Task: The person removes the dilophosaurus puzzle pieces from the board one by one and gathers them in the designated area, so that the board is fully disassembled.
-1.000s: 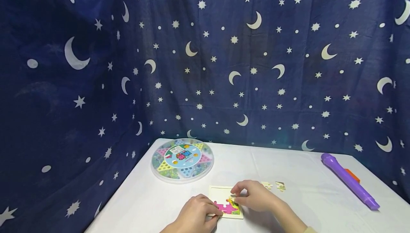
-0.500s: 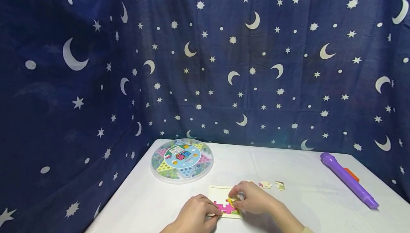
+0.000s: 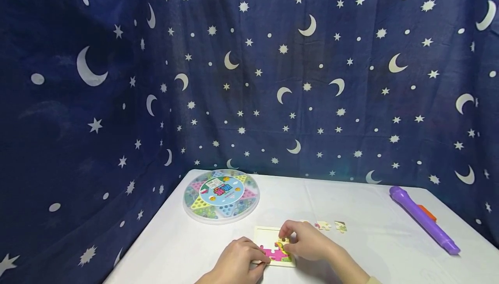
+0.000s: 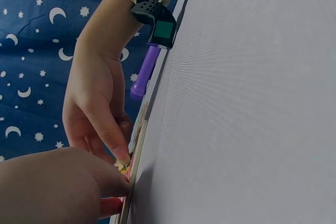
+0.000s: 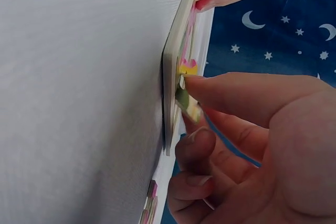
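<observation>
A small cream puzzle frame lies on the table, with joined pink and yellow jigsaw pieces in its near part. My left hand grips the frame at its near left corner, fingertips over the pink pieces. At the frame's right side, my right hand pinches a green and cream jigsaw piece between thumb and fingers. In the right wrist view this piece is tilted against the frame's inner edge, beside a yellow piece. The fingers partly hide it in the head view.
Several loose jigsaw pieces lie beyond the right hand. A round Chinese checkers box stands at the back left. On the right lies a purple toy microphone with an orange thing behind it. A starry curtain hangs behind the table.
My right hand has shifted slightly left over the frame with the pinched jigsaw piece, uncovering more of the loose pieces. My left hand stays in place.
</observation>
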{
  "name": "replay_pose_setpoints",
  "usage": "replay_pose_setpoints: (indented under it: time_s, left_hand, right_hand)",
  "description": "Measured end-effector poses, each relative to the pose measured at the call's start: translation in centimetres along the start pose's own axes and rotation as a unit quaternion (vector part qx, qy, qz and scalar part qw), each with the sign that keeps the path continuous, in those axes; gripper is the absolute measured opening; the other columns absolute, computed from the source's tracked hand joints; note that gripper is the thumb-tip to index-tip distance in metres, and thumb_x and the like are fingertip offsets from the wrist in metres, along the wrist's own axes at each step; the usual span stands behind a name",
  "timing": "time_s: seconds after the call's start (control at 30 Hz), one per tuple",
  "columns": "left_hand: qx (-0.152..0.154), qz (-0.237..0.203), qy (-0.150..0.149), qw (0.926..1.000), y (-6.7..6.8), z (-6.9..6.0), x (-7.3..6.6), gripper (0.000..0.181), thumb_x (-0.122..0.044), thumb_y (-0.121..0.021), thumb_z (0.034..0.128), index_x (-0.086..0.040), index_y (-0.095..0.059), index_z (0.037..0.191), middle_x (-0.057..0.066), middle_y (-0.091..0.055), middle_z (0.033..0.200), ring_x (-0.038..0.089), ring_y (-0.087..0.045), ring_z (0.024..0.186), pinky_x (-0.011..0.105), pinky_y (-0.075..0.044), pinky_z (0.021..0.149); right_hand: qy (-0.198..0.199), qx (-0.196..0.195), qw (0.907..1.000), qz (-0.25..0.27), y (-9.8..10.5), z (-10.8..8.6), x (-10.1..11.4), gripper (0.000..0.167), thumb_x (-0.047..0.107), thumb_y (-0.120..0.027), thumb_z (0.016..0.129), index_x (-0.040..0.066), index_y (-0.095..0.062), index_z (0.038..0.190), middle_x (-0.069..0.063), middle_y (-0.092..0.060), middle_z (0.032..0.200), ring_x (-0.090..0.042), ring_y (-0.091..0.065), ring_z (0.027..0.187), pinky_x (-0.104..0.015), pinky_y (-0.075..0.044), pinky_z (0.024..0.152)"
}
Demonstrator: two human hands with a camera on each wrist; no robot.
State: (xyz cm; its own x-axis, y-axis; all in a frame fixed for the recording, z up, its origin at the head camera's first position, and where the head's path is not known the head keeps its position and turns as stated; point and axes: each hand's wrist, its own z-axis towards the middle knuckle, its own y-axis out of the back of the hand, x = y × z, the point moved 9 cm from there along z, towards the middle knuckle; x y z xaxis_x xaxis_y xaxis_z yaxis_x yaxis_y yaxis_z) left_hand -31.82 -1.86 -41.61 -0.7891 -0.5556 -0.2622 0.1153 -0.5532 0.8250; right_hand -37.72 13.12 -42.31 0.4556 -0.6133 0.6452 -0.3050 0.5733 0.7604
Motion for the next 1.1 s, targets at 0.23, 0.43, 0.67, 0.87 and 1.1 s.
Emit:
replay_pose_setpoints:
  time_s: [0.23, 0.43, 0.67, 0.87, 1.1]
  left_hand:
    - [0.002, 0.001, -0.001, 1.0000, 0.0, 0.0, 0.0, 0.011, -0.021, -0.078, 0.0853, -0.026, -0.084, 0.093, -0.018, -0.073, 0.093, 0.001, -0.064, 0.094, 0.025, -0.052, 0.081]
    - [-0.002, 0.002, -0.007, 1.0000, 0.0, -0.1, -0.1, 0.011, -0.020, -0.078, 0.0852, -0.025, -0.084, 0.093, -0.018, -0.074, 0.093, 0.001, -0.064, 0.094, 0.024, -0.052, 0.080]
    - [-0.003, 0.006, -0.004, 1.0000, 0.0, -0.1, -0.1, 0.011, -0.020, -0.079, 0.0848, -0.026, -0.084, 0.093, -0.018, -0.073, 0.094, 0.001, -0.063, 0.094, 0.025, -0.052, 0.080]
    - [-0.006, 0.006, -0.002, 1.0000, 0.1, -0.1, -0.1, 0.011, -0.020, -0.079, 0.0850, -0.026, -0.084, 0.094, -0.018, -0.073, 0.094, 0.002, -0.063, 0.093, 0.026, -0.053, 0.080]
    - [-0.012, 0.003, 0.000, 0.9999, 0.1, -0.1, -0.1, 0.009, -0.022, -0.080, 0.0860, -0.025, -0.084, 0.094, -0.017, -0.073, 0.093, 0.002, -0.064, 0.092, 0.025, -0.053, 0.080]
  right_hand:
    - [-0.010, -0.007, 0.9999, -0.001, 0.1, 0.0, -0.3, 0.023, 0.010, -0.080, 0.086, 0.018, -0.062, 0.097, 0.005, -0.061, 0.090, -0.014, -0.054, 0.067, -0.029, -0.044, 0.060]
    - [-0.006, -0.006, 0.9999, -0.009, 0.3, -0.2, -0.3, 0.019, 0.015, -0.081, 0.086, 0.020, -0.064, 0.092, 0.009, -0.060, 0.082, -0.011, -0.052, 0.067, -0.029, -0.041, 0.062]
    - [-0.010, -0.006, 0.9998, -0.017, 0.8, -0.4, -0.4, 0.013, 0.020, -0.078, 0.090, 0.023, -0.065, 0.088, 0.011, -0.063, 0.080, -0.011, -0.054, 0.064, -0.030, -0.042, 0.060]
    - [-0.009, -0.008, 0.9999, -0.011, 1.1, -0.3, -0.2, 0.012, 0.019, -0.077, 0.091, 0.022, -0.066, 0.088, 0.010, -0.063, 0.081, -0.011, -0.054, 0.066, -0.030, -0.043, 0.060]
    - [-0.009, -0.008, 0.9999, -0.003, 1.2, -0.3, -0.2, 0.012, 0.019, -0.077, 0.091, 0.020, -0.066, 0.088, 0.009, -0.064, 0.080, -0.011, -0.054, 0.065, -0.031, -0.043, 0.061]
